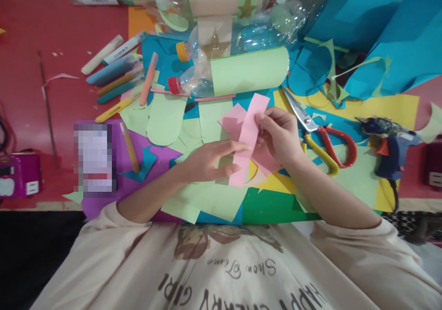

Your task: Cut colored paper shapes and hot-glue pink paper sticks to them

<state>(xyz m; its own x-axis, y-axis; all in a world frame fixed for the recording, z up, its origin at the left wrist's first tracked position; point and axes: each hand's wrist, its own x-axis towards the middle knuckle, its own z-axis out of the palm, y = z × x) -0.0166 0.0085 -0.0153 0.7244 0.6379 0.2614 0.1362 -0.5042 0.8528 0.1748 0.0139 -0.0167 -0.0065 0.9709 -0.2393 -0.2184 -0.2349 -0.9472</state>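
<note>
A pink paper strip [249, 137] is held up at a slant over the cluttered table. My right hand [281, 133] pinches its right edge near the top between thumb and fingers. My left hand [207, 160] has its thumb and forefinger apart, their tips touching the strip's lower half. Behind the strip lie more pink paper pieces [235, 119]. Just right of my right hand are scissors [312, 128] with one red and one yellow handle, blades partly apart. Beyond my hands lies a clear bottle with a red cap [174, 85], wrapped in light green paper [250, 72].
Several markers [113, 77] lie at the left, near a blurred-out phone [96, 158]. A blue glue gun [392, 156] rests at the right. More plastic bottles [238, 36] are at the back. Green offcuts [165, 121] and blue sheets [355, 20] cover the table.
</note>
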